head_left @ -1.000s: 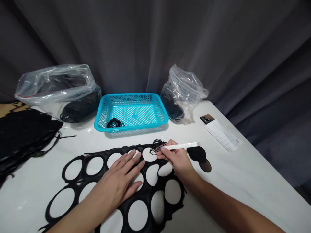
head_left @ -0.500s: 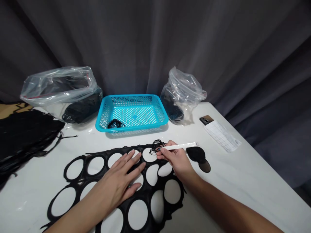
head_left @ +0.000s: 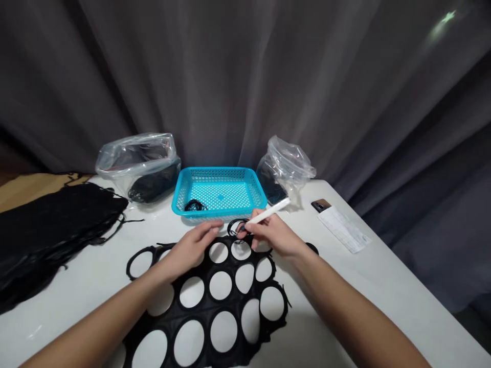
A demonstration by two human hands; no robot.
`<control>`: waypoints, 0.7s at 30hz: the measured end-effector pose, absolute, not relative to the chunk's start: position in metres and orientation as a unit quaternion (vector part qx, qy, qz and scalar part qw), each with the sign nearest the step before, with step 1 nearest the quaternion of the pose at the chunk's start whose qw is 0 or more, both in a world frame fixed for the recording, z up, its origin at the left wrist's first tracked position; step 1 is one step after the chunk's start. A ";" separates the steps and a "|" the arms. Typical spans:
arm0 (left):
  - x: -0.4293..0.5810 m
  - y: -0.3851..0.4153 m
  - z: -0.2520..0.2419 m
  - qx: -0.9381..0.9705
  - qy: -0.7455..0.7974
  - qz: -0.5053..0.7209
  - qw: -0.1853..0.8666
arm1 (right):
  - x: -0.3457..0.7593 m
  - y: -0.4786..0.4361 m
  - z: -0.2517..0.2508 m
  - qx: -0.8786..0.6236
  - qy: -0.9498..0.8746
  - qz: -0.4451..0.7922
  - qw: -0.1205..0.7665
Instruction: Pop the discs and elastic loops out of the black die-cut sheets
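Right hand: the right hand (head_left: 273, 235) grasps a slim white tool (head_left: 269, 212) like a pen; its working end sits among the fingertips and is too small to make out.
Black cord: loops of black cord (head_left: 230, 225) lie at those fingertips, just beyond the far edge of the sheet; I cannot tell whether they are pinched or only touched.
Left hand: the left hand (head_left: 195, 246) is loosely bent and looks released, with nothing visible between thumb and fingers; it is over the sheet's far edge, near the cord, and contact is unclear.
Holed black sheet: the black sheet (head_left: 229, 266) lies on the worktop (head_left: 364, 291) below both hands, full of oval openings, its right border ragged.
Handling the cord: a steady job probably calls for a light grip on the tool, its tip kept clear of the sheet, and the left fingers steadying the loops so that they neither snag nor tangle.
Blue basket: the basket (head_left: 238, 197) stands beyond the hands, a small coil of black cord (head_left: 195, 205) in its near left corner.
Clear bags: one bag (head_left: 134, 158) stands left of the basket, another (head_left: 289, 158) right; no print is readable on either.
Paper and phone: the paper (head_left: 343, 228) partly covers the phone (head_left: 320, 205); its faint marks are illegible, and no brand shows.
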State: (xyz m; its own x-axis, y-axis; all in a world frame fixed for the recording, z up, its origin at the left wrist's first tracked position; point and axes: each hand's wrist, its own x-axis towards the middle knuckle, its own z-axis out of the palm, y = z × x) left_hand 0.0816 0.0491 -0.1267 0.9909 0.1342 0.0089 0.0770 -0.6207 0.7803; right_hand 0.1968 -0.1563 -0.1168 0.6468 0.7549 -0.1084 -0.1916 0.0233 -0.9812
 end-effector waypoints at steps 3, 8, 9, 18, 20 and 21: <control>0.101 0.061 -0.130 0.906 0.073 0.053 0.414 | 0.222 -0.140 -0.130 -0.674 -0.173 0.288 0.658; 0.090 0.060 -0.138 0.922 0.024 0.055 0.382 | 0.240 -0.145 -0.154 -0.715 -0.118 0.193 0.662; 0.081 0.056 -0.139 0.924 0.011 0.054 0.378 | 0.239 -0.149 -0.156 -0.717 -0.112 0.186 0.662; -0.008 0.009 -0.158 0.970 -0.202 0.037 0.130 | 0.238 -0.179 -0.165 -0.765 -0.073 0.097 0.632; -0.016 0.004 -0.165 0.971 -0.217 0.042 0.095 | 0.235 -0.183 -0.162 -0.775 -0.089 0.064 0.622; -0.018 0.002 -0.167 0.972 -0.216 0.044 0.084 | 0.230 -0.184 -0.160 -0.777 -0.106 0.049 0.619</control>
